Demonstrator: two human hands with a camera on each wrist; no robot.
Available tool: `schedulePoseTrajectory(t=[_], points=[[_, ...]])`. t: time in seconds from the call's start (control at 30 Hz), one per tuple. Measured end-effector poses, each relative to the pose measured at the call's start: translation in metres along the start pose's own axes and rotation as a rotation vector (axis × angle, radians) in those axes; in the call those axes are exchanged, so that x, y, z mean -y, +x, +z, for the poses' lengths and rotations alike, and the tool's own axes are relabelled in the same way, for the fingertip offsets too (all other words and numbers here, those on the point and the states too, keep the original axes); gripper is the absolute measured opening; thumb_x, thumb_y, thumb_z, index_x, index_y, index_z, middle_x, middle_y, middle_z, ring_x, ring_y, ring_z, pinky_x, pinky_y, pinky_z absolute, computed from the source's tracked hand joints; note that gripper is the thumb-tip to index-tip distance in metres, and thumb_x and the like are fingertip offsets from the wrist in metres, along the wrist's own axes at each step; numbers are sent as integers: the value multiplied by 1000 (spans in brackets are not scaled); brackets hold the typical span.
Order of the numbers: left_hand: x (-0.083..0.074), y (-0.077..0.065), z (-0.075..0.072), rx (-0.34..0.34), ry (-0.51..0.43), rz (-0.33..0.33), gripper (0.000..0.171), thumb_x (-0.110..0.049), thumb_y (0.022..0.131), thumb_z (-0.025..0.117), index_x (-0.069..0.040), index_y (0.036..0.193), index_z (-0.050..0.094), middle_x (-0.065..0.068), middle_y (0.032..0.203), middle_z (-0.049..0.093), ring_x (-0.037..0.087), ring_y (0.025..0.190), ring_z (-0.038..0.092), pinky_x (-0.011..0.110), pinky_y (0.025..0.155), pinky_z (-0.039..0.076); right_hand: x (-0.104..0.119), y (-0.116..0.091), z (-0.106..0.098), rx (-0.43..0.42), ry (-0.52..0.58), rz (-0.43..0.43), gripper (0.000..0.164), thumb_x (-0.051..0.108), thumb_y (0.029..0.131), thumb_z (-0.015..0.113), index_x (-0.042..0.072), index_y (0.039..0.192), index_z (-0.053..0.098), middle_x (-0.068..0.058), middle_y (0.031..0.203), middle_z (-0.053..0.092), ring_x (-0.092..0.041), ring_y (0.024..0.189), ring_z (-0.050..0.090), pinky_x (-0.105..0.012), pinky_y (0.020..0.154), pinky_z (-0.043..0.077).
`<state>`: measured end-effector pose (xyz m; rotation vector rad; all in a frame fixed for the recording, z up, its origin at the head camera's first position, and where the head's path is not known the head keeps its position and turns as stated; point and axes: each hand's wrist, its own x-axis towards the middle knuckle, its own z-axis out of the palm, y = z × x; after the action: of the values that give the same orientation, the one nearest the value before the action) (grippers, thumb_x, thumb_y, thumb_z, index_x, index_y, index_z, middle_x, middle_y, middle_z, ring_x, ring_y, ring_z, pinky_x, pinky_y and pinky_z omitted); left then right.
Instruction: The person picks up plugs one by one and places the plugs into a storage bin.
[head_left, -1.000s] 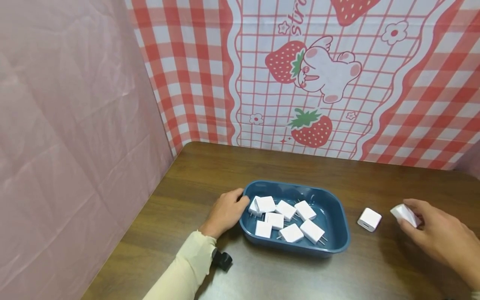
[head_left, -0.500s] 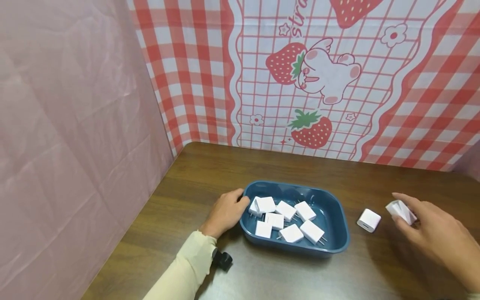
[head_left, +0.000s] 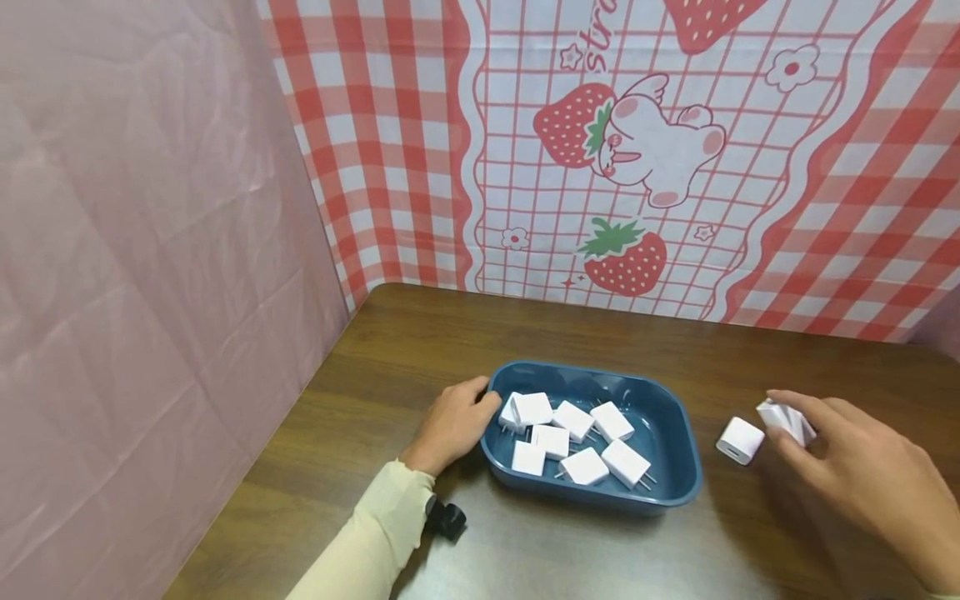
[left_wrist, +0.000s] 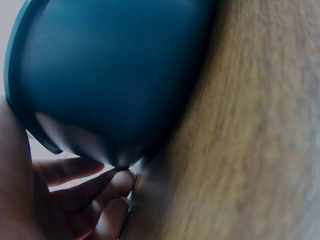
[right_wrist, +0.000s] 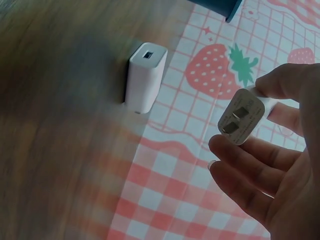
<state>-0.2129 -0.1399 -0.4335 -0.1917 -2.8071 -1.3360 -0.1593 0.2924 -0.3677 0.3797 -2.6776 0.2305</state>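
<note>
My left hand [head_left: 452, 422] grips the left end of a dark blue plastic tray [head_left: 678, 450]; in the left wrist view its thumb lies at the rim and its fingers [left_wrist: 112, 217] curl against the outside wall of the tray [left_wrist: 115, 75]. Between thumb and fingertips, my right hand [head_left: 862, 458] pinches a white charger plug [head_left: 786, 422] above the table. The right wrist view shows the metal prongs on the end face of this held charger plug [right_wrist: 241, 116]. Just left of it, another white charger plug [head_left: 740, 440] stands on the table, its port facing the front.
Several white charger plugs [head_left: 585, 467] lie in the tray, mostly at its left and middle. The brown wooden table [head_left: 420, 333] ends at a red checked strawberry cloth [head_left: 405, 167] behind and a pink cloth [head_left: 172, 250] on the left.
My right hand has moved left with the charger plug, closer to the one on the table. The left hand and the tray have stayed in place.
</note>
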Motion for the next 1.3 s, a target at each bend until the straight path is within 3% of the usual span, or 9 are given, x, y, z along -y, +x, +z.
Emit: schedulePoseTrajectory(t=[0.2,0.4,0.53,0.7,0.93,1.1,1.3], points=[[-1,0,0,5,-2,-7,38,-34,98,48,-15,124,67,-2,113,68,18,91,58,45,89,48,12,2,-3,-15,-9,3,53,30,79,82,13,125,63,-17,101,67,-30,73,61,-60,58,48],[-1,1,1,7,1,-10,36,-33,98,48,-15,122,68,-3,108,68,19,89,58,43,86,48,23,8,-2,-63,-2,-20,53,25,74,85,12,121,64,-9,91,67,-21,69,56,-39,50,45],[-1,1,1,6,0,-12,36,-33,99,49,-14,123,67,-2,110,68,19,90,58,44,87,48,30,11,-2,-88,18,-38,54,22,73,86,10,121,64,-9,89,68,-20,67,54,-33,49,42],[-2,-1,1,10,-8,-15,36,-32,99,48,-14,123,67,-2,108,68,19,89,58,43,85,48,39,14,0,-104,39,-53,55,22,72,86,10,121,63,-7,87,69,-17,66,56,-30,48,41],[0,0,1,8,-16,-13,28,-32,98,48,-16,110,68,-2,92,63,20,82,57,39,74,45,51,18,7,-177,107,-125,56,21,67,89,13,116,64,-2,84,70,-12,68,60,-33,51,46],[0,0,0,9,-18,-10,28,-33,98,48,-17,109,68,-2,90,63,20,82,57,38,73,45,61,18,9,-137,94,-122,59,21,67,89,10,118,61,-8,88,70,-21,71,63,-37,54,51],[0,0,0,12,-18,-15,31,-35,98,48,-17,113,68,-3,93,64,20,83,57,38,75,45,70,17,11,-98,100,-104,59,23,69,89,10,119,59,-5,87,69,-17,69,60,-35,56,52]])
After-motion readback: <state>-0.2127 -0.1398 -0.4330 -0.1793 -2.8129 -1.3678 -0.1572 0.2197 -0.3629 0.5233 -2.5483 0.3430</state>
